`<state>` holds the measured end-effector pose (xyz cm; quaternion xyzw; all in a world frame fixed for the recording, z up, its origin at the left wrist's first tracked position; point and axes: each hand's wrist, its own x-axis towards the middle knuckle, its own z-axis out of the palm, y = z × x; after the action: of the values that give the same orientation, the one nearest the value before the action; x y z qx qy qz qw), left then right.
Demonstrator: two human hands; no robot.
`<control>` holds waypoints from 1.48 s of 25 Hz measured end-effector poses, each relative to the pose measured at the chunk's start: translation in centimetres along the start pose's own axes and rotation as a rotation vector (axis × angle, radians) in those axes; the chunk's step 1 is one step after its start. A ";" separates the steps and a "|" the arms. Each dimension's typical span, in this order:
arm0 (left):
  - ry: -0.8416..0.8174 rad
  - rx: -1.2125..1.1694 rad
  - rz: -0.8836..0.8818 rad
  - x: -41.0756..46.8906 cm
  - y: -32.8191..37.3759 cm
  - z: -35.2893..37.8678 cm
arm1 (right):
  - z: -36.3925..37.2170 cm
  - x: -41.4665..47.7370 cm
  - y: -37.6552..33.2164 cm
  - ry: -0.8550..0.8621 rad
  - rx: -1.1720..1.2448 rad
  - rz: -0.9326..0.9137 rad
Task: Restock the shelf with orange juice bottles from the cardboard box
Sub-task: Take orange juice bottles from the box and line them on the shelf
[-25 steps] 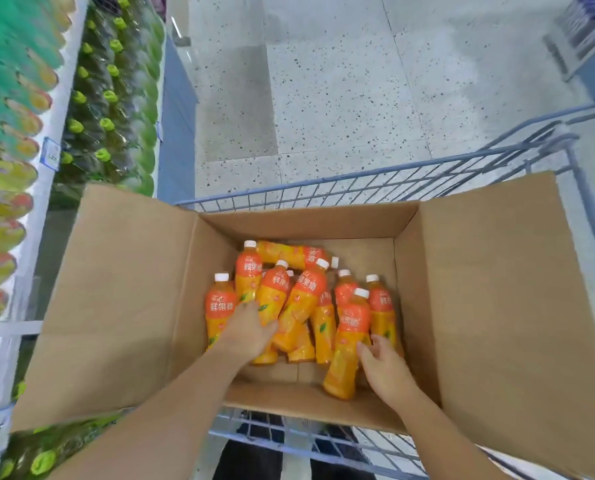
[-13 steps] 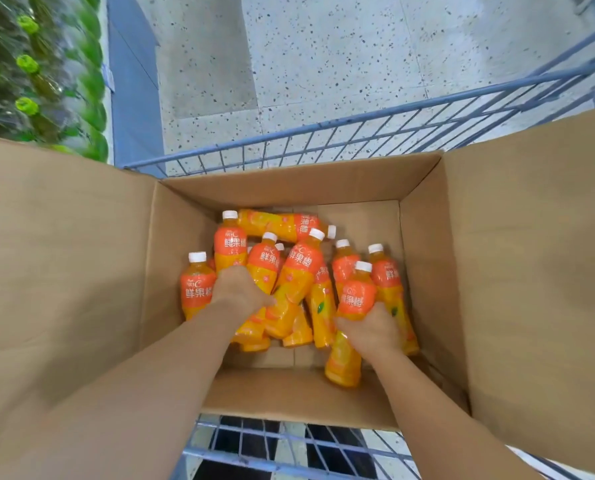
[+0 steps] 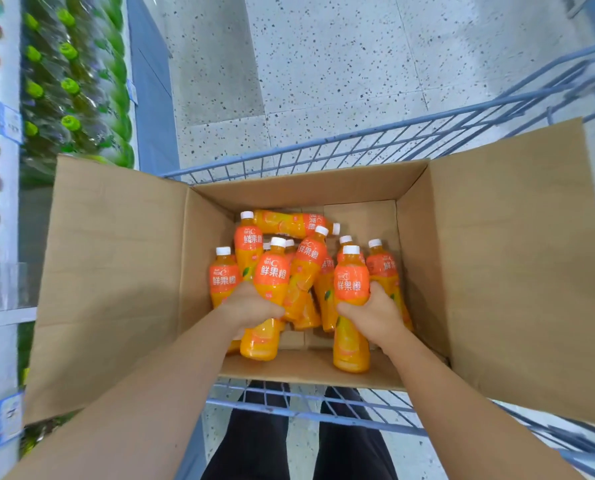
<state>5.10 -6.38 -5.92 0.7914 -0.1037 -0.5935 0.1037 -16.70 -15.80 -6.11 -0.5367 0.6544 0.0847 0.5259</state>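
Inside the cardboard box [image 3: 122,271], left hand [image 3: 251,306] wraps one orange juice bottle [image 3: 270,289] at mid-body, cap up. Right hand [image 3: 372,315] grips a second bottle [image 3: 351,306] likewise. Between and beyond both hands, remaining bottles [image 3: 306,268] lean together; one lies flat at the far wall. Box sits in a blue wire cart [image 3: 323,157].

speckled floor [image 3: 341,64] — blue wire cart [image 3: 323,157]

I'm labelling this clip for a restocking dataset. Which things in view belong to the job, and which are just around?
Job:
left hand and right hand, each gripping an orange juice bottle
cardboard box
shelf

Just around:
cart
green-capped bottles
floor
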 end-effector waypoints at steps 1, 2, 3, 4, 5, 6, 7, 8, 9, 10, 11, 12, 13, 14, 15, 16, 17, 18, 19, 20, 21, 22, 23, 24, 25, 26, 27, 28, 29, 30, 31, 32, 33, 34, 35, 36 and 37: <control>-0.007 -0.038 0.026 -1.2 0.0 -0.1 | -0.3 -1.0 -0.5 -0.008 0.020 -0.018; -0.011 -0.076 0.038 -2.4 0.0 -0.3 | -0.7 -1.9 -1.0 -0.015 0.032 -0.040; -0.012 -0.114 0.061 -3.4 0.0 -0.4 | -1.1 -2.7 -1.5 -0.016 0.037 -0.061; 0.003 -0.140 0.084 -4.4 0.0 -0.6 | -1.5 -3.7 -2.1 -0.013 0.040 -0.084; 0.025 -0.164 0.111 -5.5 0.0 -0.9 | -2.0 -4.5 -2.7 -0.008 0.045 -0.108; 0.051 -0.183 0.141 -6.8 0.2 -1.3 | -2.5 -5.5 -3.5 0.000 0.060 -0.134; 0.076 -0.196 0.169 -7.8 0.3 -1.8 | -3.1 -6.2 -4.2 0.008 0.073 -0.158; 0.104 -0.205 0.196 -9.2 0.7 -2.3 | -3.6 -7.0 -5.1 0.015 0.079 -0.184; 0.137 -0.212 0.219 -10.5 0.9 -2.9 | -4.1 -7.9 -6.0 0.016 0.078 -0.207; 0.170 -0.218 0.237 -11.8 1.1 -3.4 | -4.5 -8.8 -6.9 0.015 0.075 -0.232; 0.206 -0.224 0.261 -13.1 1.3 -4.0 | -4.9 -9.7 -7.9 0.020 0.067 -0.260; 0.239 -0.233 0.280 -14.0 1.6 -4.3 | -5.3 -10.5 -8.8 0.029 0.057 -0.288; 0.275 -0.248 0.301 -14.7 1.8 -4.6 | -5.7 -11.2 -9.7 0.039 0.047 -0.320; 0.309 -0.265 0.314 -15.1 1.9 -4.9 | -6.2 -11.9 -10.6 0.048 0.043 -0.360; 0.338 -0.281 0.335 -15.6 2.1 -5.1 | -6.6 -12.7 -11.5 0.054 0.043 -0.404; 0.367 -0.313 0.361 -15.9 2.1 -5.2 | -7.2 -13.6 -12.6 0.052 0.041 -0.458; 0.394 -0.342 0.389 -17.2 2.4 -5.4 | -7.6 -14.3 -13.6 0.040 0.042 -0.503; 0.429 -0.371 0.411 -19.0 2.9 -5.5 | -8.1 -15.0 -14.6 0.019 0.044 -0.545; 0.475 -0.395 0.428 -20.9 3.3 -5.7 | -8.5 -15.7 -15.7 -0.003 0.042 -0.588; 0.514 -0.422 0.453 -22.9 3.7 -5.9 | -8.8 -16.4 -16.9 -0.027 0.034 -0.630; 0.556 -0.455 0.473 -24.7 3.7 -6.1 | -8.9 -17.2 -18.2 -0.058 0.014 -0.681; 0.594 -0.483 0.490 -26.4 3.6 -6.3 | -8.8 -18.2 -19.4 -0.083 0.000 -0.732; 0.642 -0.505 0.497 -27.9 3.4 -6.7 | -8.6 -19.2 -20.6 -0.112 0.000 -0.785; 0.694 -0.521 0.504 -29.6 3.1 -7.2 | -8.3 -20.4 -21.9 -0.151 0.000 -0.840; 0.741 -0.539 0.514 -31.0 2.7 -7.7 | -7.9 -21.6 -23.0 -0.189 -0.004 -0.892; 0.788 -0.567 0.511 -32.5 1.9 -8.3 | -7.3 -23.1 -24.1 -0.230 -0.019 -0.946; 0.839 -0.595 0.503 -34.0 1.2 -8.9 | -6.6 -24.5 -25.2 -0.271 -0.027 -0.993; 0.889 -0.615 0.485 -35.2 0.2 -9.7 | -5.8 -25.8 -26.2 -0.315 -0.029 -1.030; 0.942 -0.629 0.477 -36.7 -0.7 -10.4 | -4.9 -27.2 -27.2 -0.364 -0.035 -1.063; 0.994 -0.645 0.470 -38.1 -1.6 -11.0 | -3.9 -28.7 -28.1 -0.406 -0.048 -1.098; 1.055 -0.665 0.456 -39.5 -2.9 -11.7 | -2.8 -30.5 -29.1 -0.443 -0.067 -1.143; 1.108 -0.686 0.442 -40.9 -4.1 -12.3 | -1.7 -32.0 -30.0 -0.477 -0.085 -1.182; 1.151 -0.706 0.425 -42.2 -5.4 -12.9 | -0.5 -33.5 -30.8 -0.516 -0.091 -1.215; 1.192 -0.724 0.411 -43.3 -6.8 -13.5 | 0.7 -35.0 -31.5 -0.564 -0.092 -1.242; 1.228 -0.740 0.400 -44.4 -8.2 -14.1 | 1.9 -36.6 -32.1 -0.607 -0.092 -1.268; 1.269 -0.763 0.392 -45.6 -9.8 -14.7 | 3.3 -38.1 -32.7 -0.649 -0.099 -1.295; 1.311 -0.775 0.381 -46.7 -11.2 -15.3 | 4.6 -39.6 -33.2 -0.689 -0.107 -1.316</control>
<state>7.49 18.40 37.93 0.8562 0.0593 0.0290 0.5124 7.19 -1.96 37.78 -0.7857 -0.0093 -0.0526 0.6163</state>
